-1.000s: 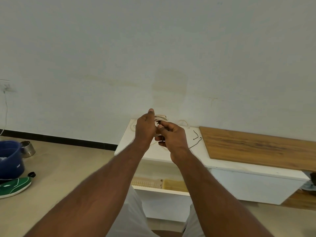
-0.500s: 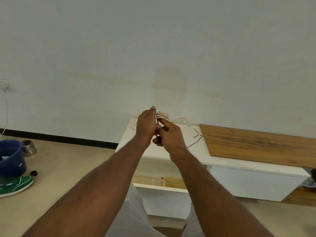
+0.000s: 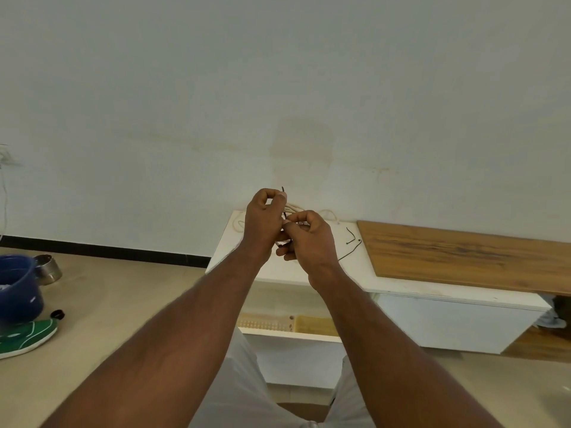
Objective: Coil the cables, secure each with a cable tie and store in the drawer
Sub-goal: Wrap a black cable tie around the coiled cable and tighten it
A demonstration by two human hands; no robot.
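Far left on the floor we see a dark blue plastic bucket [image 3: 17, 288], a small steel bowl [image 3: 48, 268] just behind it, and a green sneaker with white stripes [image 3: 24, 336] in front of it.

Our left hand [image 3: 265, 222] is raised over the left end of the white low cabinet top [image 3: 349, 273], fingers curled, pinching the thin black cable tie [image 3: 283, 201]; the tie's tip sticks up above the fingers. Our right hand [image 3: 309, 239] is touching the left one, fingers curled around the bundle of cream-white coiled cable [image 3: 293, 210]. We think the tie loops around that coil between the hands, but the fingers hide the joint.

More loose cream cable [image 3: 330, 215] lies along the back edge of the cabinet top, near the wall. Just right of the hands, two spare black cable ties [image 3: 352, 239] lie on the top, near the left edge of the brown wood-grain board [image 3: 463, 254] that covers the right part of the cabinet.

Below the hands, the white pull-out drawer [image 3: 293, 344] stands open, with a yellowish perforated tray [image 3: 287, 322] inside.
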